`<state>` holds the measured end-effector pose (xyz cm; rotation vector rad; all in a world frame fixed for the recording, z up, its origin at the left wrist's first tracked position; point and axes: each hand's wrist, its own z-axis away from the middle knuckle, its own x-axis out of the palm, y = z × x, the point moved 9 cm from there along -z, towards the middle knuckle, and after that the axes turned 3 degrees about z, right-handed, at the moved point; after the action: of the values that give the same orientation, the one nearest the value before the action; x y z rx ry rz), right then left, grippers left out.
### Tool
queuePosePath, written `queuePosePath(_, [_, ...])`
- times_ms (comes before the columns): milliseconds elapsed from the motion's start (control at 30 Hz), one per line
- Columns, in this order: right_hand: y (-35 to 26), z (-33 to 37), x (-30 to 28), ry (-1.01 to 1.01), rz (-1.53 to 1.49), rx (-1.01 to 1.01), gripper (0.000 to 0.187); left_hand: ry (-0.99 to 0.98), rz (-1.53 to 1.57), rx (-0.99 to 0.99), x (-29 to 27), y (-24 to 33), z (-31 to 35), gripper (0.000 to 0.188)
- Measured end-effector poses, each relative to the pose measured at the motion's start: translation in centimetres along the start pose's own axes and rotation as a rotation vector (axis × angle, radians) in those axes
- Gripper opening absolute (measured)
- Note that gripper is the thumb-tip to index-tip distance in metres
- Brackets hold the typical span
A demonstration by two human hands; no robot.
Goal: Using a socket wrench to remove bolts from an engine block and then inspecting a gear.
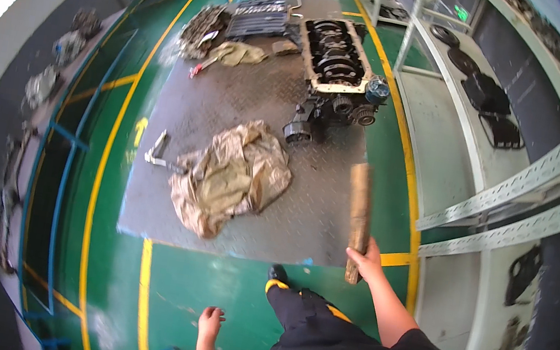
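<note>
In my right hand (367, 260) is a length of rough wood (358, 213), a brown bar gripped near its lower end and held upright over the right front edge of the metal-topped workbench (318, 210). My left hand (211, 322) hangs low in front of me with loosely bent fingers and nothing visible in it. On the bench lies a crumpled beige cloth (236, 175). An engine block (335, 55) with its crankshaft side up stands at the far right of the bench. Beside the cloth's left edge rests a metal hand tool (162, 155).
Farther back on the bench are a dark ribbed metal part (259, 18), a heap of dirty rags (204, 31) and a smaller cloth (239, 55). White shelving (460, 123) with black parts runs along the right. A blue rail (69, 164) stands left. Yellow lines mark the green floor (205, 280).
</note>
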<state>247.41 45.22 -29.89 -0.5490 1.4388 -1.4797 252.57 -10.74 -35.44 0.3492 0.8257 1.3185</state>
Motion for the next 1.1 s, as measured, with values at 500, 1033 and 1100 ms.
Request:
queuePosePath(500, [-1.9,-17.5,25.0,0.808,-1.221,0.149,0.034,-0.562,-0.8,0.177,14.6,35.1,-37.4,0.068])
queuePosePath(1033, [-15.2,-29.9,26.2,1.136,-0.995,0.165,0.053,-0.681,-0.879,0.081,17.2,35.5,-41.8,0.069])
queuePosePath(1100, [-16.6,-32.7,28.4,1.266,-1.17,-0.113,0.053,-0.663,-0.887,0.11,17.3,35.7,-42.0,0.068])
